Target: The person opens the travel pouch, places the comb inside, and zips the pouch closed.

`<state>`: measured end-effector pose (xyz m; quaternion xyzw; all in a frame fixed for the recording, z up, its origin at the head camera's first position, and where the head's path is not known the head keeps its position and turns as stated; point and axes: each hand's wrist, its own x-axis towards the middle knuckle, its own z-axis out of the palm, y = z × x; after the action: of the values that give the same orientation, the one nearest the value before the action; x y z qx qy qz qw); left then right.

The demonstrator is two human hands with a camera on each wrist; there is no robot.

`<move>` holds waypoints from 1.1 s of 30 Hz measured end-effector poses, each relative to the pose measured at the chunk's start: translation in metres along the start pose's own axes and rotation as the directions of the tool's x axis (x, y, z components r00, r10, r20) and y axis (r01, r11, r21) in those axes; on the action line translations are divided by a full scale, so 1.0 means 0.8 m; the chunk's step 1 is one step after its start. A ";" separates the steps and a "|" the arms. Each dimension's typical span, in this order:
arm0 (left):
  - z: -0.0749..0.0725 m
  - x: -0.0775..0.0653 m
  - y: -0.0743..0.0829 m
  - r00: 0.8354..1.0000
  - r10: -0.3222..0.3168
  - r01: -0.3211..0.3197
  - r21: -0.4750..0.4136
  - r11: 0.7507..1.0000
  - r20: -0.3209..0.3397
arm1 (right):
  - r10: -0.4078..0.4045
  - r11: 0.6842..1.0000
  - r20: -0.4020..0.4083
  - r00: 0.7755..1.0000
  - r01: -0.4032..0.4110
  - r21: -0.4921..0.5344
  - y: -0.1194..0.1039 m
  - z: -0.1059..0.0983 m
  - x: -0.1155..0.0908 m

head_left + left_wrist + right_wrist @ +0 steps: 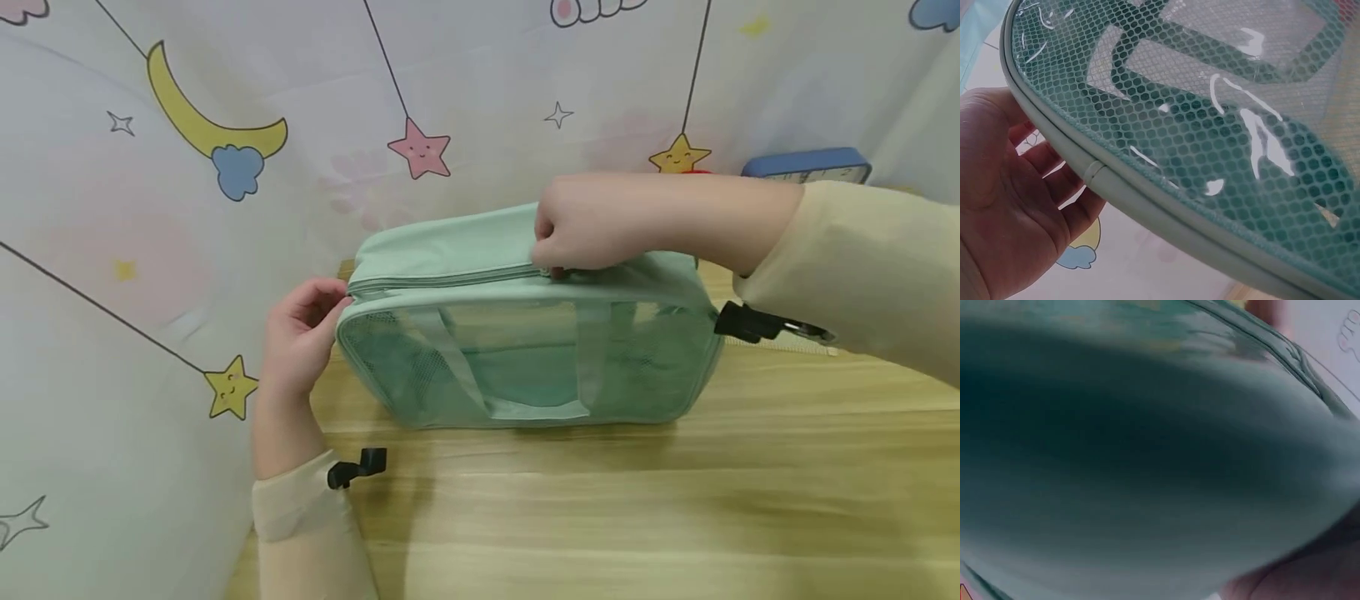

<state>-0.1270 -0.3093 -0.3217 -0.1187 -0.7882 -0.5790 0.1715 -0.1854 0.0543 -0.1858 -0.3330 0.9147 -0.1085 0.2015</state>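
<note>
A mint-green zippered bag (525,367) with a clear, mesh-patterned front panel and two strap handles stands on the table. My left hand (303,333) pinches its upper left end between thumb and fingers, beside the end of the zipper (450,278). In the left wrist view, the left hand (1022,194) is at the bag's piped edge (1129,197). Over the middle of the bag's top, my right hand (585,221) has curled fingers pinching the zipper pull, mostly hidden by them. The bag's green fabric (1147,537) fills most of the right wrist view, blurred.
A white cloth (495,75) printed with stars and a moon hangs behind and at the left. Beyond the right forearm stands a blue-framed clock-like object (810,162). A pale flat strip (798,342) lies right of the bag on the wood-grain table (600,508).
</note>
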 end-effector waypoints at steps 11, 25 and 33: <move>0.004 0.001 0.004 0.999 0.012 -0.012 0.014 1.000 0.029 | 0.086 0.975 0.196 0.977 -0.123 0.184 -0.028 -0.036 0.020; 0.026 0.016 0.005 0.996 0.050 -0.054 0.051 0.997 0.072 | 0.117 0.977 0.210 0.971 -0.151 0.151 -0.096 -0.049 0.076; 0.043 0.016 -0.003 0.993 0.054 -0.055 -0.002 0.999 0.101 | 0.077 0.978 0.223 0.972 -0.117 0.172 -0.137 -0.038 0.113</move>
<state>-0.1441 -0.2772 -0.3279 -0.1691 -0.7926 -0.5669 0.1473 -0.2001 -0.0853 -0.1488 -0.2775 0.8888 -0.1460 0.3341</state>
